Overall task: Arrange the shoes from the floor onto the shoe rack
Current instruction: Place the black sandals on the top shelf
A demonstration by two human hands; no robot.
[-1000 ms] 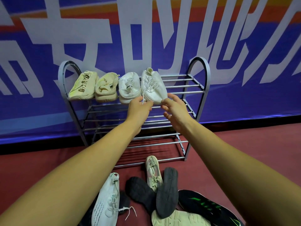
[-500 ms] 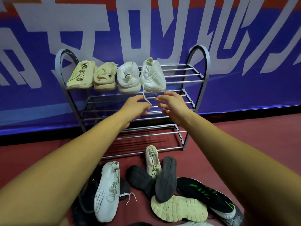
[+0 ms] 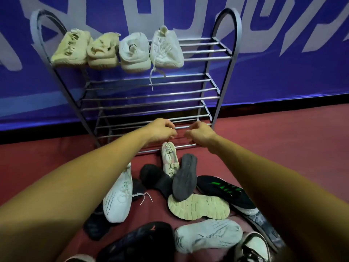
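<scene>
A grey metal shoe rack (image 3: 219, 59) stands against the blue banner wall. Its top shelf carries two cream shoes (image 3: 73, 47) and two white shoes (image 3: 166, 48), one with a lace dangling. My left hand (image 3: 162, 130) and my right hand (image 3: 198, 134) hover empty, fingers loosely curled, in front of the rack's lowest bars. Just below them lies a cream and pink sneaker (image 3: 170, 159) on the floor. Around it lies a pile: a white knit sneaker (image 3: 118, 197), dark shoes sole-up (image 3: 184, 176), a cream sole (image 3: 198, 206) and a black and green sneaker (image 3: 224, 191).
The floor is dark red (image 3: 292, 148). More shoes lie at the bottom edge: a black one (image 3: 139, 241), a pale grey one (image 3: 207, 235) and a black and white one (image 3: 253, 248). The rack's middle and lower shelves (image 3: 151, 95) hold nothing.
Both hands let go of the white shoe on the top shelf and dropped down to the rack's lowest bars, above the floor pile. The camera tilted downward.
</scene>
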